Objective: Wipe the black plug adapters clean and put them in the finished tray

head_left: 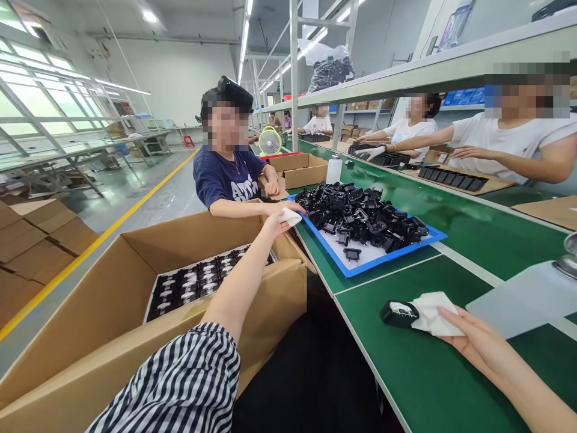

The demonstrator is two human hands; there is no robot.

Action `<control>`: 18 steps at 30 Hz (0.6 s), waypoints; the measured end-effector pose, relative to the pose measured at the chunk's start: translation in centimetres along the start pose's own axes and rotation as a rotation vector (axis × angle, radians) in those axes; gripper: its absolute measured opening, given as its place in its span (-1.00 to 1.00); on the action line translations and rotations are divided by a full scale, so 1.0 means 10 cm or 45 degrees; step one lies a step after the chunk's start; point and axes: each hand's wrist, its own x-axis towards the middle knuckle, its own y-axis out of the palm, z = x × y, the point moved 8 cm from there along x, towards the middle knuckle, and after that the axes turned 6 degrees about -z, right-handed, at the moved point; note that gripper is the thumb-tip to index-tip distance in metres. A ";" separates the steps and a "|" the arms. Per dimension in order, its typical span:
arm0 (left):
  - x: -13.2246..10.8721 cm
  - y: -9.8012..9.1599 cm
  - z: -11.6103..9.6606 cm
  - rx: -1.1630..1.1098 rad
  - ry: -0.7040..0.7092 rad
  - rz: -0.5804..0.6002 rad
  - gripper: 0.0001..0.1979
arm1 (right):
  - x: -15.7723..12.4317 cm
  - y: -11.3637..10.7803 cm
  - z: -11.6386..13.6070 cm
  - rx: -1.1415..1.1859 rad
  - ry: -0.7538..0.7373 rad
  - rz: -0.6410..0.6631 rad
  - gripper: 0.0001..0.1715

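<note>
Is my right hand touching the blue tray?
No, your right hand holds a white cloth over the green table, apart from the blue tray.

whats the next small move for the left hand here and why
Probably draw the left hand back and bring its white wipe to the bare end of the black part. The right hand holds another wipe against the part's other end, while the left is stretched out near the blue tray.
</note>
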 end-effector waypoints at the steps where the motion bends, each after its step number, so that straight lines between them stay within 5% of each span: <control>1: -0.01 0.00 0.01 0.010 0.002 -0.018 -0.71 | -0.01 0.01 0.01 -0.004 -0.012 0.009 -0.54; 7: -0.09 0.06 0.01 0.109 -0.015 -0.037 -0.78 | 0.02 0.02 0.00 -0.051 -0.037 0.067 -0.67; 10: -0.23 0.23 -0.01 0.189 -0.035 0.024 -0.83 | 0.05 -0.01 0.01 -0.028 -0.106 0.055 -0.72; 14: -0.67 0.90 0.10 0.440 0.107 0.348 -0.85 | 0.06 0.00 0.00 -0.007 -0.126 0.081 -0.79; 16: -0.97 1.35 0.25 0.726 0.321 0.556 -0.84 | 0.06 0.01 0.00 0.023 -0.129 0.078 -0.81; 18: -1.22 1.71 0.42 1.057 0.607 0.603 -0.89 | 0.05 -0.02 0.04 0.113 -0.183 0.024 -0.82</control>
